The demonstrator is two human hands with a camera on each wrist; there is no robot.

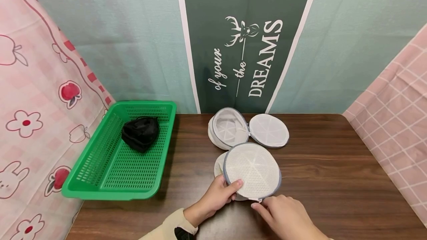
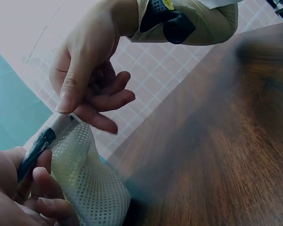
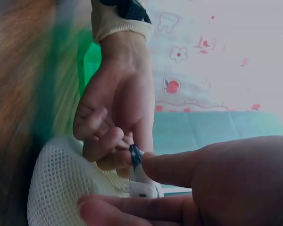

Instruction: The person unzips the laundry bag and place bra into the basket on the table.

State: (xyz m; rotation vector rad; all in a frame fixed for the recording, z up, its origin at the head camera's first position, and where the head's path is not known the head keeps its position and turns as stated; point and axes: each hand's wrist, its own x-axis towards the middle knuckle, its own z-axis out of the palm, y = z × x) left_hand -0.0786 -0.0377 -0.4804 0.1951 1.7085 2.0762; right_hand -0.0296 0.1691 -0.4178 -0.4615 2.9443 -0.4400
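A round white mesh laundry bag [image 1: 253,169] with a grey-blue rim stands tilted over the table, its lid facing up. My left hand [image 1: 215,197] grips its left edge, thumb on top and fingers beneath. At the near edge, my right hand [image 1: 288,212] pinches the bag's rim by the zipper slider [image 1: 259,200]. In the left wrist view the mesh side [image 2: 96,183] hangs below both hands. Just behind lies a second mesh laundry bag [image 1: 218,136], unzipped, its round lid [image 1: 268,130] folded out to the right.
On the left, a green plastic basket [image 1: 131,195] holds a crumpled black cloth item [image 1: 140,134]. Everything rests on a dark wooden table [image 1: 333,180]. Patterned curtains hang at the left, back [image 1: 150,40] and right.
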